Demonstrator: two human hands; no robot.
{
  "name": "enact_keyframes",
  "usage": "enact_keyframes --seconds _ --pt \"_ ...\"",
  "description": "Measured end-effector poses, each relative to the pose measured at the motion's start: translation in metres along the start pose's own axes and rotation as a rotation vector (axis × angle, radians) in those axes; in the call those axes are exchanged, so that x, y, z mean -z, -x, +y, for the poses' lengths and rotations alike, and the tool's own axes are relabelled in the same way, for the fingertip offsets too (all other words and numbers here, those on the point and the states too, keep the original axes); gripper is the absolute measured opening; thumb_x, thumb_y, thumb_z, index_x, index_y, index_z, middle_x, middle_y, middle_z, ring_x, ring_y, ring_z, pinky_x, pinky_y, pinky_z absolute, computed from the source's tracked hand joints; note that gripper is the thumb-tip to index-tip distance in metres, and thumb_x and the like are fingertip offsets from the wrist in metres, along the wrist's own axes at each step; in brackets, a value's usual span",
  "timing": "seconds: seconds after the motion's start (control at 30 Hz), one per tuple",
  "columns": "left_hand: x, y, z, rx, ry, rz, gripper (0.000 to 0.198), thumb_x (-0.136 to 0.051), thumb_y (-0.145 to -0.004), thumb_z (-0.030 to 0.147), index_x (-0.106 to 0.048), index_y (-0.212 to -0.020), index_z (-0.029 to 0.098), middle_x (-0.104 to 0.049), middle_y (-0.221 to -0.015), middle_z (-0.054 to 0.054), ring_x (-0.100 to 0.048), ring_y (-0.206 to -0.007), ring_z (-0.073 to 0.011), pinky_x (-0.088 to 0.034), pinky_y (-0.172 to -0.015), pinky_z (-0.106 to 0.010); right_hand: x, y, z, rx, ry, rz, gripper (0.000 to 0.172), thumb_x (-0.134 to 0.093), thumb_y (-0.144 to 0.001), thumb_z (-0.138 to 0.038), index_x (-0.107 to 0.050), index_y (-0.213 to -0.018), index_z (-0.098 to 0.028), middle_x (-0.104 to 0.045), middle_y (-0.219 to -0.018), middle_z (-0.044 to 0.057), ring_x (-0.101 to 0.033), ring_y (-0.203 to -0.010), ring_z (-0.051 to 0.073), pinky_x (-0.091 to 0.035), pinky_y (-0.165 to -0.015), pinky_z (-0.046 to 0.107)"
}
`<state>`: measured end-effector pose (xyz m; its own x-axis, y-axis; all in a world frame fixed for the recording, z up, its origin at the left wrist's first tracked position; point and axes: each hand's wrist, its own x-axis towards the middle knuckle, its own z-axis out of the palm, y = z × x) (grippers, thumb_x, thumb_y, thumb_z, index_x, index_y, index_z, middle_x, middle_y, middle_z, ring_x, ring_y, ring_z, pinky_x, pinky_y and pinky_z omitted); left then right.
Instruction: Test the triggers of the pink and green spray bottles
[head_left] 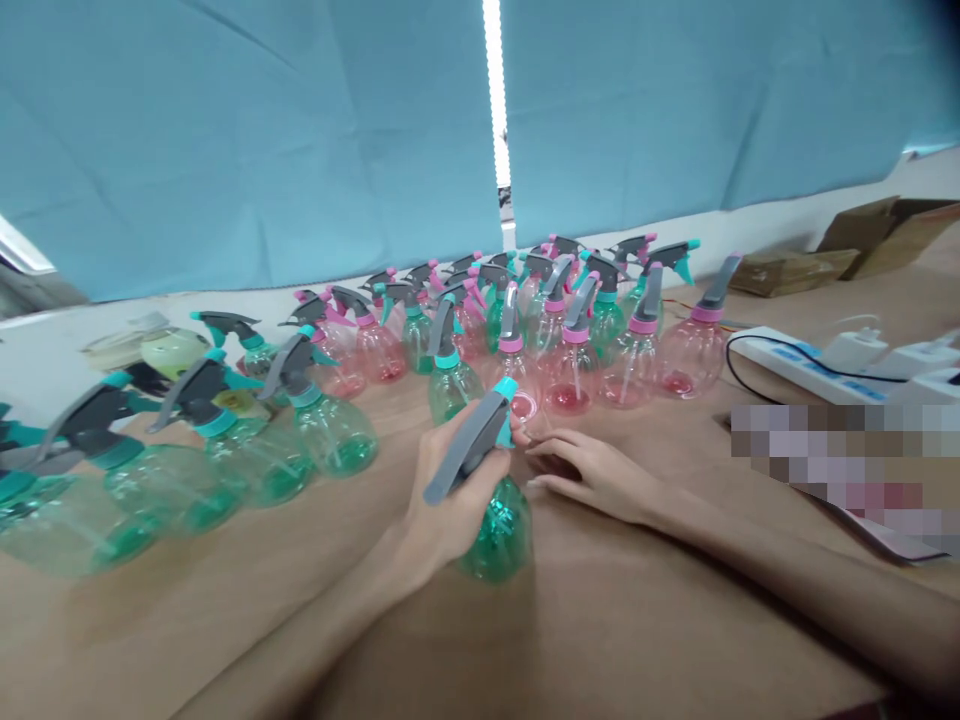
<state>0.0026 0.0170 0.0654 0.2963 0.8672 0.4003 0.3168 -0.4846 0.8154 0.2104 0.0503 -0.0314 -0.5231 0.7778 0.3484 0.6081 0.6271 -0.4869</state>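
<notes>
In the middle of the head view, a green see-through spray bottle (496,540) with a grey and turquoise trigger head stands on the table. My left hand (444,500) is wrapped round its neck, just under the spray head. Close to the nozzle on the other side is my right hand (600,470), its fingers apart and holding nothing. Whether its fingertips touch the trigger, I cannot tell. Right behind the held bottle stands another green spray bottle (453,385), with a pink spray bottle (574,378) further right.
Several green bottles (334,435) line the left side; many pink and green ones crowd the back. On the right are a white power strip (799,365) with plugged-in chargers, a blurred-out flat item (892,535) and cardboard boxes (795,270). A blue curtain (300,150) hangs behind.
</notes>
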Motion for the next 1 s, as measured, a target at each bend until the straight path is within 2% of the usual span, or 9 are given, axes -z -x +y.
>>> enact_keyframes --seconds 0.13,0.3,0.5,0.7,1.0 --pt "0.0 0.0 0.002 0.01 0.034 -0.02 0.011 -0.051 -0.076 0.02 -0.061 -0.081 0.022 -0.061 -0.072 0.0 -0.06 -0.069 -0.0184 -0.049 -0.068 -0.033 -0.006 0.002 -0.001 0.017 0.073 -0.022 0.05 -0.054 -0.092 -0.051 -0.057 -0.13 -0.018 -0.053 -0.141 0.014 -0.05 -0.129 0.028 -0.043 -0.106 0.046" --pt "0.0 0.0 -0.002 0.027 0.029 -0.033 0.01 -0.051 -0.078 0.021 -0.06 -0.083 0.023 -0.06 -0.07 0.001 -0.058 -0.064 -0.0177 -0.049 -0.066 -0.033 -0.009 0.006 -0.006 -0.009 0.135 -0.051 0.06 -0.049 -0.094 -0.052 -0.051 -0.138 -0.011 -0.049 -0.145 0.018 -0.043 -0.136 0.03 -0.038 -0.111 0.049" --pt "-0.006 0.001 -0.007 0.04 0.068 0.038 0.013 -0.055 -0.084 0.023 -0.062 -0.094 0.023 -0.061 -0.078 0.001 -0.059 -0.072 -0.0177 -0.051 -0.075 -0.034 -0.007 0.007 -0.009 -0.013 0.144 -0.076 0.06 -0.046 -0.096 -0.051 -0.048 -0.141 -0.011 -0.043 -0.149 0.016 -0.037 -0.14 0.029 -0.033 -0.114 0.051" --pt "-0.007 0.001 -0.005 0.045 0.038 0.077 0.016 -0.055 -0.084 0.022 -0.063 -0.098 0.023 -0.063 -0.08 0.0 -0.06 -0.076 -0.0179 -0.052 -0.074 -0.032 -0.007 0.008 -0.009 -0.02 0.123 -0.073 0.06 -0.047 -0.096 -0.05 -0.047 -0.141 -0.012 -0.042 -0.149 0.016 -0.037 -0.14 0.03 -0.033 -0.114 0.052" --pt "-0.006 0.0 -0.011 0.043 0.03 0.057 0.019 -0.057 -0.085 0.024 -0.062 -0.103 0.023 -0.064 -0.084 0.0 -0.062 -0.075 -0.0184 -0.054 -0.079 -0.036 -0.008 0.008 -0.007 -0.012 0.11 -0.054 0.057 -0.048 -0.095 -0.05 -0.048 -0.141 -0.016 -0.044 -0.148 0.014 -0.038 -0.139 0.029 -0.032 -0.114 0.052"
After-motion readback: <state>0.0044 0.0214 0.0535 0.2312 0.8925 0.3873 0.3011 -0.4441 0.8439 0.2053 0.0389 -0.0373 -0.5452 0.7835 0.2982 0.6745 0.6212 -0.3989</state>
